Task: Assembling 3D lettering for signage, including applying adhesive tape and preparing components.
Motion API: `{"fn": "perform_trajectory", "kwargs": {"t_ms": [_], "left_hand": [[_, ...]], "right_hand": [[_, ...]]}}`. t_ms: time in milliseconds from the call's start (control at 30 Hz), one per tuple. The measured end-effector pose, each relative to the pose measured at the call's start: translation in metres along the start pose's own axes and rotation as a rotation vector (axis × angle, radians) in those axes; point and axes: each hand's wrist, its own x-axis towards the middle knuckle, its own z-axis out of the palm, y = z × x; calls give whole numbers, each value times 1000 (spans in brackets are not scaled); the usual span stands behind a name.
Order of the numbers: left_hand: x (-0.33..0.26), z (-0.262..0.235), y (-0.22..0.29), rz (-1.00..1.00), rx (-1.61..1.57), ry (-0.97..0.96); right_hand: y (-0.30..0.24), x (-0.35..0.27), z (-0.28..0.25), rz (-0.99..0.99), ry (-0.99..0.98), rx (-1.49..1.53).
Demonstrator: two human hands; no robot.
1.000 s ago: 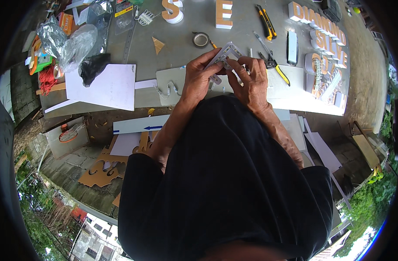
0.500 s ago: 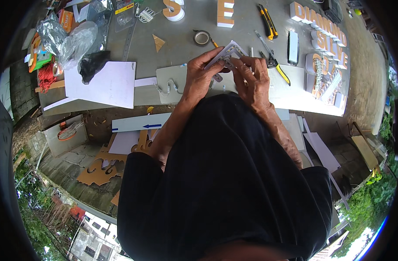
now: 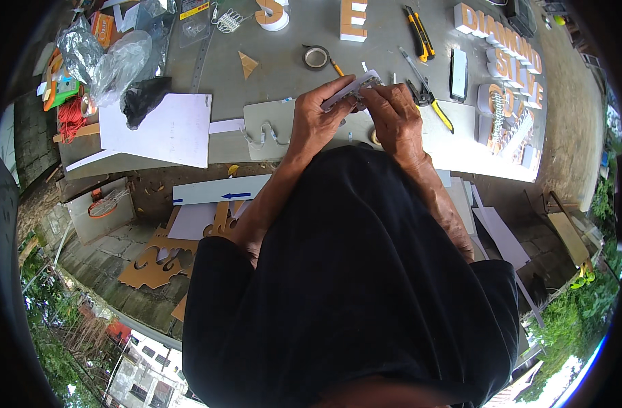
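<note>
My left hand (image 3: 316,117) is closed round a white hollow sign letter (image 3: 350,90), tilted so that its side wall shows. Small light modules line its inside, partly hidden by fingers. Against its right side, my right hand (image 3: 396,121) is bent with the fingertips pinched together at the modules; what they hold is hidden. A strip of light modules on wire (image 3: 265,134) lies on the table left of my left hand. Under my right hand, part of a pale yellow ring (image 3: 375,137) shows. Beyond the letter are a black tape roll (image 3: 316,58) and a pencil (image 3: 337,69).
Right of my hands lie yellow-handled pliers (image 3: 439,115), a utility knife (image 3: 420,34) and a phone (image 3: 458,75). Finished letters (image 3: 498,35) stand at the far right. Plastic bags (image 3: 126,62) and a white sheet (image 3: 163,132) lie left; two letters stand at the back, including an E (image 3: 353,22).
The letter has been tipped so its side wall faces up more. My right hand has turned, its fingers bending closer in against the letter, and the pale ring beneath it has come into sight.
</note>
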Motion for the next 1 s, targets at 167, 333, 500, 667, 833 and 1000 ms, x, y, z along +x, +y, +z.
{"fn": "perform_trajectory", "kwargs": {"t_ms": [167,333,500,667,833,1000], "left_hand": [[0,2,-5,63,71,33],[0,5,-6,167,175,97],[-2,10,1,318,370,155],[-1,13,8,401,457,191],[0,10,8,484,472,189],[-1,6,1,162,165,133]], "right_hand": [[1,-2,4,11,31,5],[-4,-1,7,57,38,23],[-5,-4,13,210,68,108],[-14,3,6,740,-69,469],[-10,7,-8,1122,-235,988],[-22,-5,-2,443,-13,210]]}}
